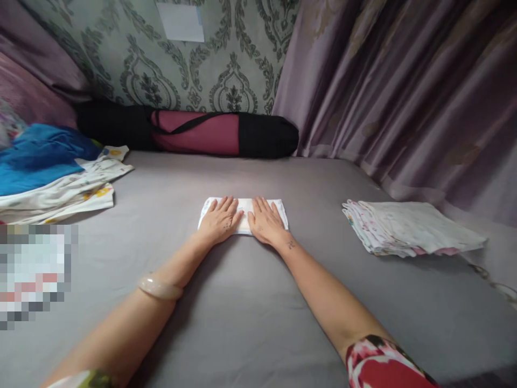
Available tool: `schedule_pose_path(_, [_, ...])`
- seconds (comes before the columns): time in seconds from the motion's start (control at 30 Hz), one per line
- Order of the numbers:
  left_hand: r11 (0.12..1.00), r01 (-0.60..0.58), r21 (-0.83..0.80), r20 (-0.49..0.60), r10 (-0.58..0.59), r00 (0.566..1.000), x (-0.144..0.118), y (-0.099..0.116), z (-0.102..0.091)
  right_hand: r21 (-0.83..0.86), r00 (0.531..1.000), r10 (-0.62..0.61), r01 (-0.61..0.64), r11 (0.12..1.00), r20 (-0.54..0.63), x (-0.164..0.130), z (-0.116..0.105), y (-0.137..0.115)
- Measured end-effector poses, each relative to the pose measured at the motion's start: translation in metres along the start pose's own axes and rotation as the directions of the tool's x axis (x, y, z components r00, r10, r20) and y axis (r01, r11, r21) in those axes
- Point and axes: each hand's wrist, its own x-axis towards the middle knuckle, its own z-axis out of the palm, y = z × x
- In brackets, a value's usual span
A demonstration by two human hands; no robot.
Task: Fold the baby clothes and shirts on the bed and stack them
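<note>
A small white folded cloth (244, 205) lies flat on the grey bed sheet (242, 302) in the middle of the view. My left hand (220, 218) rests palm down on the cloth's left half, fingers spread. Beside it my right hand (266, 221) presses flat on the right half, fingers also apart. Neither hand grips anything. A pale bangle (159, 288) sits on my left forearm.
A stack of folded white printed cloths (407, 234) lies at the right. Unfolded patterned and blue fabrics (52, 172) are piled at the left. A black and maroon rolled bag (194, 132) lies along the far wall. Purple curtains (404, 81) hang on the right.
</note>
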Motion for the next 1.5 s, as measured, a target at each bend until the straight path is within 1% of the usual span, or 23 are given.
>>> schedule_pose_path(0.03, [1.000,0.006,0.000,0.022,-0.006,1.000,0.001,-0.001,0.001,0.003,1.000,0.008,-0.008,1.000,0.014,0.000,0.000,0.000])
schedule_pose_path(0.1, [1.000,0.009,0.005,0.025,-0.009,1.000,0.001,-0.002,0.003,0.006,1.000,0.008,-0.008,1.000,0.028,0.000,0.000,0.000])
schedule_pose_path(0.2, [1.000,0.008,0.026,-0.039,-0.007,0.999,0.000,-0.005,0.005,-0.006,0.999,0.020,-0.020,1.000,0.025,0.000,-0.002,0.001])
schedule_pose_path(0.27, [0.998,0.037,0.048,-0.084,-0.032,0.996,-0.002,-0.007,0.005,-0.024,0.999,0.053,-0.053,0.998,0.013,-0.001,-0.002,0.003])
schedule_pose_path(0.3, [0.997,0.054,0.057,-0.087,-0.049,0.995,-0.003,-0.009,0.004,-0.031,0.997,0.071,-0.071,0.997,0.011,-0.001,-0.001,0.004])
schedule_pose_path(0.4, [0.994,0.088,0.066,-0.035,-0.086,0.996,-0.004,-0.012,0.003,-0.031,0.995,0.097,-0.096,0.995,0.029,-0.001,0.000,0.007])
schedule_pose_path(0.5, [0.994,0.092,0.055,0.007,-0.092,0.996,-0.003,-0.014,0.003,-0.016,0.994,0.099,-0.098,0.995,0.052,0.000,-0.004,0.008])
schedule_pose_path(0.57, [0.993,0.109,0.046,-0.039,-0.107,0.993,-0.002,-0.018,0.003,-0.014,0.992,0.119,-0.118,0.993,0.045,0.000,-0.008,0.011])
schedule_pose_path(0.63, [0.989,0.142,0.045,-0.133,-0.135,0.982,-0.002,-0.023,0.003,-0.025,0.987,0.158,-0.158,0.987,0.013,0.001,-0.010,0.017])
schedule_pose_path(0.67, [0.986,0.160,0.046,-0.161,-0.150,0.975,-0.002,-0.026,0.002,-0.032,0.984,0.180,-0.180,0.983,0.001,0.001,-0.009,0.021])
schedule_pose_path(0.7, [0.984,0.175,0.045,-0.159,-0.166,0.973,-0.002,-0.028,0.001,-0.036,0.980,0.198,-0.198,0.980,-0.002,0.002,-0.007,0.025])
schedule_pose_path(0.73, [0.982,0.185,0.043,-0.126,-0.178,0.976,-0.002,-0.030,0.000,-0.038,0.977,0.211,-0.211,0.977,0.004,0.004,-0.004,0.029])
schedule_pose_path(0.8, [0.979,0.203,0.033,-0.018,-0.202,0.979,-0.002,-0.032,-0.002,-0.035,0.975,0.223,-0.222,0.974,0.019,0.006,0.002,0.036])
schedule_pose_path(0.87, [0.974,0.225,0.026,0.056,-0.226,0.972,-0.002,-0.033,-0.004,-0.034,0.976,0.216,-0.215,0.976,0.020,0.009,0.007,0.041])
schedule_pose_path(1.07, [0.965,0.260,0.023,0.081,-0.261,0.962,-0.002,-0.027,-0.009,-0.017,0.977,0.211,-0.211,0.977,0.016,0.010,0.009,0.040])
schedule_pose_path(1.2, [0.966,0.259,-0.005,0.054,-0.258,0.965,-0.001,-0.030,-0.006,0.032,0.976,0.217,-0.217,0.976,0.000,0.005,0.003,0.036])
schedule_pose_path(1.33, [0.960,0.279,-0.013,-0.028,-0.279,0.960,-0.002,-0.047,0.001,0.168,0.978,0.204,-0.195,0.966,-0.034,-0.003,-0.013,0.044])
schedule_pose_path(1.4, [0.948,0.319,0.000,-0.071,-0.318,0.946,-0.005,-0.058,0.001,0.256,0.968,0.248,-0.232,0.938,-0.030,-0.007,-0.022,0.054])
schedule_pose_path(1.47, [0.917,0.399,-0.008,-0.083,-0.398,0.914,-0.008,-0.066,-0.005,0.314,0.950,0.312,-0.290,0.904,-0.020,-0.010,-0.030,0.067])
schedule_pose_path(1.5, [0.897,0.441,-0.024,-0.069,-0.442,0.894,-0.010,-0.069,-0.010,0.330,0.937,0.348,-0.326,0.886,-0.010,-0.011,-0.032,0.074])
